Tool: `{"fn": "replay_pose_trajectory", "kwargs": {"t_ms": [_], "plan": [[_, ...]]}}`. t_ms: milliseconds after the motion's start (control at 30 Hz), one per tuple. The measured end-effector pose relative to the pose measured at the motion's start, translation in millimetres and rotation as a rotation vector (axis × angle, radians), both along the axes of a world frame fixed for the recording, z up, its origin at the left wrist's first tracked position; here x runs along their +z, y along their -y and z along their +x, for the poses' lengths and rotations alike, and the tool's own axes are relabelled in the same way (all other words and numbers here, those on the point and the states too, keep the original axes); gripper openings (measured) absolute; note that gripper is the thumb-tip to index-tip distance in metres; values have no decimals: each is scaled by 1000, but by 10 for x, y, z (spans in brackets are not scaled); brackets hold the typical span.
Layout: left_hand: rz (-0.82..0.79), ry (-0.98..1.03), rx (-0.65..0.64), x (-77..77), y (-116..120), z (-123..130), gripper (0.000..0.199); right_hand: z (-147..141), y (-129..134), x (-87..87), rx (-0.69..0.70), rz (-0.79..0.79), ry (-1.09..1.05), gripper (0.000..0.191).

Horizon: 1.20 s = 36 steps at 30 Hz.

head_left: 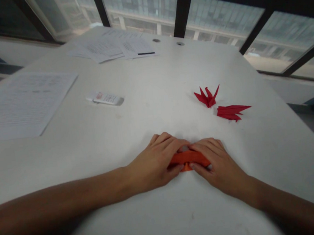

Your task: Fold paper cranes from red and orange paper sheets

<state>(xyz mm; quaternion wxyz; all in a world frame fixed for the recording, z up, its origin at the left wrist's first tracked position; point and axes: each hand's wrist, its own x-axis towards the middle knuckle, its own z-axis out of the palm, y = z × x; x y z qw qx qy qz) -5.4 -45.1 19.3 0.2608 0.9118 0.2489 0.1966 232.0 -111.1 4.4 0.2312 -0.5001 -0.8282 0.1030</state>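
Note:
A folded piece of orange paper (pixel 189 157) lies low over the white table, its ends covered by my fingers. My left hand (pixel 162 158) grips its left end, thumb at the near edge and fingers curled over the far side. On the right end, my right hand (pixel 217 163) holds it in the same manner, the thumb tip close to the paper's middle. Beyond my right hand rest two red origami cranes: one paper crane (pixel 207 98) with its points spread upward, and another folded crane (pixel 232 112) lying flatter with its points to the right.
A white remote control (pixel 106 98) lies left of centre on the white table (pixel 157 216). Printed sheets (pixel 24 105) cover the left side, and more papers (pixel 116 46) sit at the far edge near two round cable holes. Dark-framed windows (pixel 185 7) stand behind.

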Motion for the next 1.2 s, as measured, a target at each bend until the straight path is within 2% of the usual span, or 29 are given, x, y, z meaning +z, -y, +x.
{"fn": "replay_pose_trajectory", "kwargs": {"t_ms": [133,167,300,433,633,833,1000,1200], "plan": [[80,0,-60,9,-5,-3,10,-17,16,27,68,85,7,17],[106,-7,-72,5,-8,-4,8,-24,23,35,83,128,11,17],[149,-19,-24,-20,-36,-2,17,-39,44,43,113,226,4,22],[162,-50,16,-35,-61,10,8,-27,44,14,79,295,-23,40],[186,-88,3,-21,-40,27,10,-27,42,30,101,217,17,18],[197,-111,-29,34,-21,14,17,-16,43,30,118,273,65,30],[228,-96,-69,31,-22,3,28,-6,46,42,137,269,109,21],[278,-76,-123,-9,-46,20,19,-14,54,69,164,274,91,17]]}}
